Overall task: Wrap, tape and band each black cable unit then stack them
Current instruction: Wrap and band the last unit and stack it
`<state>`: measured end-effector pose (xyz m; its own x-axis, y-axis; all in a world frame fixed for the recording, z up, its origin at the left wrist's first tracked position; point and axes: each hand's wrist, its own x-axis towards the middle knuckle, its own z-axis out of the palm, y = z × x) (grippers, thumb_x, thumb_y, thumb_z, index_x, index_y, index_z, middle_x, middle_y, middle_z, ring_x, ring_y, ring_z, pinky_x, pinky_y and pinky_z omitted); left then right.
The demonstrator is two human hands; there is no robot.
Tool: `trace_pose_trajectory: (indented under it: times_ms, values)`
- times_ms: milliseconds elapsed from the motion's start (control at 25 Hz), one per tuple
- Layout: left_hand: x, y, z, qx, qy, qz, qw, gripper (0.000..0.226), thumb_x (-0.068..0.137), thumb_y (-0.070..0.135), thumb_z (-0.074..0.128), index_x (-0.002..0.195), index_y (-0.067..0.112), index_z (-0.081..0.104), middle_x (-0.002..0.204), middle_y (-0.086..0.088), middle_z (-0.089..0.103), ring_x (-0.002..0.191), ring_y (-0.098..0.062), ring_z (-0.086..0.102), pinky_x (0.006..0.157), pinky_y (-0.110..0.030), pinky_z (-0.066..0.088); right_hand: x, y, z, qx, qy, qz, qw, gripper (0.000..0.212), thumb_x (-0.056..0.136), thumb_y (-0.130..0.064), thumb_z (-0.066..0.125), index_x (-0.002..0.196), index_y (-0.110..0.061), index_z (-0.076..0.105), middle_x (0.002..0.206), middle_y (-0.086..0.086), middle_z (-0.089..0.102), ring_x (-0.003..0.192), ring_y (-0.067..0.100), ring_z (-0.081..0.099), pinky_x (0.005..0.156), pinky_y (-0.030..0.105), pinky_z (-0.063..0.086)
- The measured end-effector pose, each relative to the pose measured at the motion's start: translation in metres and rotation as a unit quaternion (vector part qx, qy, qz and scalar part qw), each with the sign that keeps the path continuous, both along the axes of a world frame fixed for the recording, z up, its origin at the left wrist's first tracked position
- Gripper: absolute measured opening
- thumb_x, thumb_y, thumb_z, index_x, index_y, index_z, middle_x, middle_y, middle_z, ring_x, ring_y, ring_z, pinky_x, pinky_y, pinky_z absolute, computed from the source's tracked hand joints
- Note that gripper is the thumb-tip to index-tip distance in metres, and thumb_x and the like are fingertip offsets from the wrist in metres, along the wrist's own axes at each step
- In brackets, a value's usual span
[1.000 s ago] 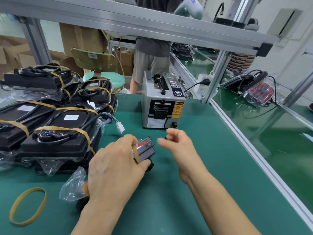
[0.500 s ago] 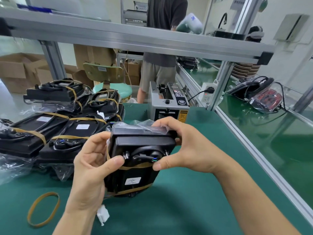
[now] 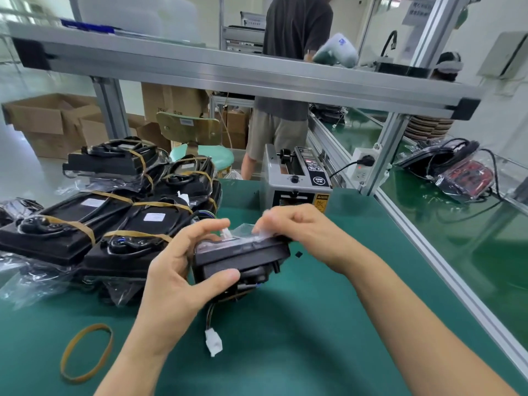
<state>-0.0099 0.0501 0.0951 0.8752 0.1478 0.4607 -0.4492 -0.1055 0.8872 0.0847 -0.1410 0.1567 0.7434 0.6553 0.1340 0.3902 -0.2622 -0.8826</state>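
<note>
I hold a black cable unit (image 3: 243,254) upright above the green table (image 3: 314,324). My left hand (image 3: 177,275) grips its left side, thumb across the front. My right hand (image 3: 303,227) is blurred; its fingers pinch the clear plastic wrap (image 3: 251,237) on the unit's top edge. A white connector (image 3: 213,341) hangs from the unit on thin wires. A loose rubber band (image 3: 85,351) lies on the table at the lower left. Several banded, wrapped black units (image 3: 114,224) are stacked at the left.
A grey tape dispenser (image 3: 297,181) stands behind my hands. An aluminium frame rail (image 3: 228,72) crosses overhead, and its post (image 3: 385,150) stands at the right. A person (image 3: 285,81) stands beyond the table near a stool (image 3: 200,155). Another bench (image 3: 457,224) with units lies to the right.
I lifted the unit off the table, then turned it so its top edge faces up. My right hand moved onto the plastic wrap on top. The white connector now hangs below.
</note>
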Motion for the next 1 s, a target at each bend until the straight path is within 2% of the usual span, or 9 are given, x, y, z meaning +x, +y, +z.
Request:
trace_pose_trajectory:
  times_ms: [120,240,320,400,520,600,720,840,1000]
  values:
    - [-0.001,0.002,-0.001,0.057,0.018,-0.06,0.996,0.067,0.056,0.03,0.084,0.12,0.028,0.063,0.108,0.0,0.067,0.103,-0.015,0.062,0.094,-0.026,0.047,0.006,0.01,-0.006,0.015,0.057,-0.055,0.997,0.044,0.097,-0.037,0.051,0.059,-0.015,0.056,0.067,0.007,0.05,0.056,0.011,0.04,0.058,0.01,0.037]
    - [0.005,0.005,0.0,0.037,0.023,-0.022,0.999,0.055,0.053,0.036,0.082,0.106,0.029,0.068,0.102,0.003,0.07,0.094,-0.012,0.065,0.086,-0.022,0.05,0.01,0.006,-0.008,0.077,0.12,-0.009,0.99,0.038,0.088,-0.051,0.055,0.071,-0.018,0.064,0.079,0.004,0.061,0.069,0.012,0.052,0.068,0.021,0.041]
    - [0.007,0.007,0.001,0.004,0.024,-0.006,1.0,0.055,0.052,0.035,0.082,0.105,0.028,0.069,0.097,0.001,0.071,0.088,-0.012,0.066,0.08,-0.017,0.051,0.011,-0.002,-0.004,0.112,0.098,0.062,0.987,0.013,0.082,-0.033,0.066,0.087,-0.021,0.069,0.087,-0.005,0.068,0.081,0.009,0.06,0.075,0.019,0.047]
    - [0.007,0.008,0.002,0.012,0.032,-0.028,0.999,0.066,0.052,0.034,0.083,0.116,0.03,0.065,0.1,-0.001,0.068,0.09,-0.014,0.065,0.08,-0.017,0.051,0.012,0.001,-0.002,0.131,0.068,0.065,0.987,0.009,0.08,-0.01,0.07,0.079,-0.02,0.07,0.076,-0.006,0.068,0.069,0.005,0.06,0.067,0.015,0.047]
    - [0.004,0.008,0.007,0.137,0.014,-0.097,0.986,0.082,0.056,0.031,0.083,0.132,0.037,0.053,0.121,0.006,0.061,0.103,-0.011,0.06,0.089,-0.017,0.046,0.02,0.014,-0.01,0.042,0.104,0.014,0.994,0.014,0.083,-0.01,0.07,0.07,-0.014,0.066,0.062,-0.005,0.063,0.055,0.004,0.055,0.056,0.013,0.044]
    - [0.003,0.01,0.012,0.196,0.007,-0.121,0.973,0.068,0.057,0.033,0.082,0.122,0.036,0.062,0.125,0.008,0.061,0.112,-0.012,0.059,0.093,-0.022,0.046,0.024,0.017,-0.019,-0.027,0.239,0.036,0.97,0.016,0.084,-0.015,0.068,0.068,-0.017,0.067,0.058,-0.009,0.063,0.051,0.0,0.054,0.049,0.011,0.042]
    - [-0.002,0.006,0.013,0.192,0.019,-0.058,0.98,0.058,0.052,0.041,0.083,0.108,0.038,0.068,0.108,0.007,0.067,0.098,-0.009,0.065,0.085,-0.022,0.049,0.044,0.011,-0.043,0.107,0.39,-0.157,0.901,0.017,0.089,-0.022,0.065,0.074,-0.015,0.071,0.065,-0.003,0.065,0.059,0.008,0.058,0.058,0.018,0.049]
    - [-0.006,-0.01,0.008,0.097,0.026,0.024,0.995,0.061,0.046,0.038,0.084,0.104,0.034,0.065,0.102,0.013,0.072,0.087,-0.005,0.068,0.078,-0.012,0.05,0.068,0.001,-0.065,0.139,0.227,-0.464,0.845,0.009,0.088,-0.013,0.063,0.081,-0.015,0.07,0.064,-0.001,0.058,0.058,0.013,0.045,0.053,0.023,0.037]
    - [-0.004,-0.027,0.004,0.063,0.021,0.058,0.996,0.055,0.047,0.041,0.08,0.099,0.032,0.066,0.102,0.013,0.071,0.085,-0.005,0.067,0.073,-0.005,0.046,0.084,0.006,-0.067,0.179,0.209,-0.526,0.805,0.012,0.088,-0.014,0.065,0.077,-0.018,0.069,0.061,-0.001,0.057,0.052,0.012,0.045,0.054,0.025,0.042]
